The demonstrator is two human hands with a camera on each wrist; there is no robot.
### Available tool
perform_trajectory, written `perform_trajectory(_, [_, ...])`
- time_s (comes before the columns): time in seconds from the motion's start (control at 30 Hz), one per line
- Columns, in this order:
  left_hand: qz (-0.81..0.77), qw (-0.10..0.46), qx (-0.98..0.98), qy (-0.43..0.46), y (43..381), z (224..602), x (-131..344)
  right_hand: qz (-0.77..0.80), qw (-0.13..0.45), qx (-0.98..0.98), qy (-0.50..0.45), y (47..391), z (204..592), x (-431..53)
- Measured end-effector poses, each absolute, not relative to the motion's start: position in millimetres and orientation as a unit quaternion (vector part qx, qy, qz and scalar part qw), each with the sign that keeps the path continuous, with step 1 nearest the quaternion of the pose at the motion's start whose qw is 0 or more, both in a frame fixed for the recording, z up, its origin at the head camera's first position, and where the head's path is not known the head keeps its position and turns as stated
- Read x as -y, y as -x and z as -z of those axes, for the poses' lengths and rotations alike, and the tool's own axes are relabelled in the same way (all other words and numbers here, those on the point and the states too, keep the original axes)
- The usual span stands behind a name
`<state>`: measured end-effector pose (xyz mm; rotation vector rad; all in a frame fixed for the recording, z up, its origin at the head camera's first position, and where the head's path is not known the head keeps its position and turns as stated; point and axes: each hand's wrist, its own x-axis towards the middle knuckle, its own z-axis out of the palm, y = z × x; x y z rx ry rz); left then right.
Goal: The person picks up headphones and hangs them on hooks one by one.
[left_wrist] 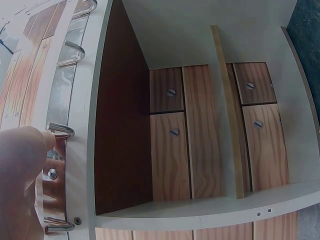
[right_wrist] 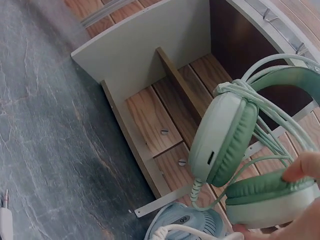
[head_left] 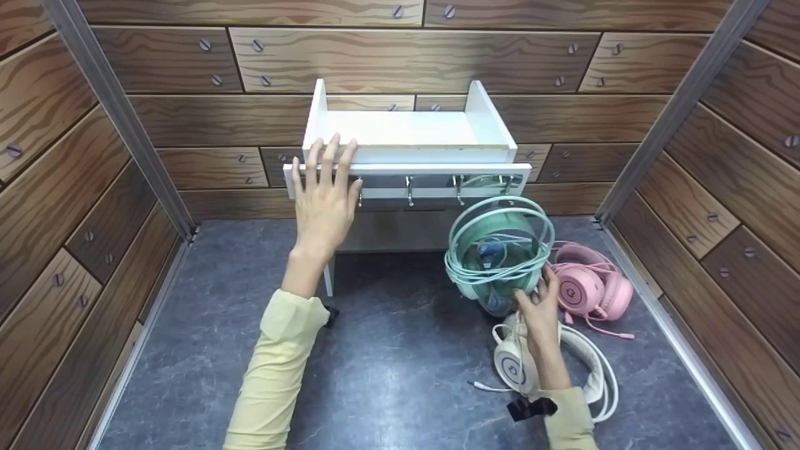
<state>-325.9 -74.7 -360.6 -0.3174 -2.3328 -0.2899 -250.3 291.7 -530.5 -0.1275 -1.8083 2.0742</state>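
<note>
My right hand (head_left: 539, 306) grips a mint-green headset (head_left: 500, 275) by one ear cup, its cable wrapped round it. The headset is held up in front of the right end of a white shelf (head_left: 406, 169). In the right wrist view, the thumb presses the green cushion (right_wrist: 262, 185). My left hand (head_left: 324, 209) lies on the left end of the shelf's front board, straight fingers over its top edge. In the left wrist view, the left thumb (left_wrist: 47, 140) is right at a metal hook (left_wrist: 61, 130).
A pink headset (head_left: 584, 287) lies right of the green one, and a white headset (head_left: 515, 365) partly behind my right forearm. A blue headset (right_wrist: 187, 220) sits low by the shelf's foot. More hooks (head_left: 409, 190) line the board. Wood-patterned walls (head_left: 412, 59) surround the dark tabletop (head_left: 387, 362).
</note>
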Motion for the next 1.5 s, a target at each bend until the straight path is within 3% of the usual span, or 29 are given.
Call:
perform_trajectory(0.17, [0.111, 0.381, 0.910, 0.123, 326.4, 361.0, 74.5, -0.750, 0.193, 0.631, 0.050, 249.7, 540.8, -303.2])
perform_trajectory(0.47, [0.118, 0.383, 0.907, 0.127, 326.9, 361.4, 74.2, -0.734, 0.186, 0.647, 0.090, 227.7, 513.9, -301.2])
perform_trajectory(0.73, [0.122, 0.384, 0.906, 0.130, 326.9, 362.1, 73.8, -0.705, 0.254, 0.659, 0.067, 206.5, 506.2, -311.8])
perform_trajectory(1.1, [0.119, 0.385, 0.906, 0.129, 327.3, 361.8, 75.5, -0.542, 0.347, 0.765, 0.025, 164.6, 475.5, -332.7])
perform_trajectory(1.33, [0.125, 0.383, 0.906, 0.131, 327.4, 362.5, 75.0, -0.450, 0.358, 0.815, 0.074, 148.4, 498.3, -369.1])
perform_trajectory(1.5, [0.119, 0.379, 0.909, 0.128, 326.4, 360.9, 74.7, -0.372, 0.326, 0.857, 0.144, 137.0, 524.7, -394.8])
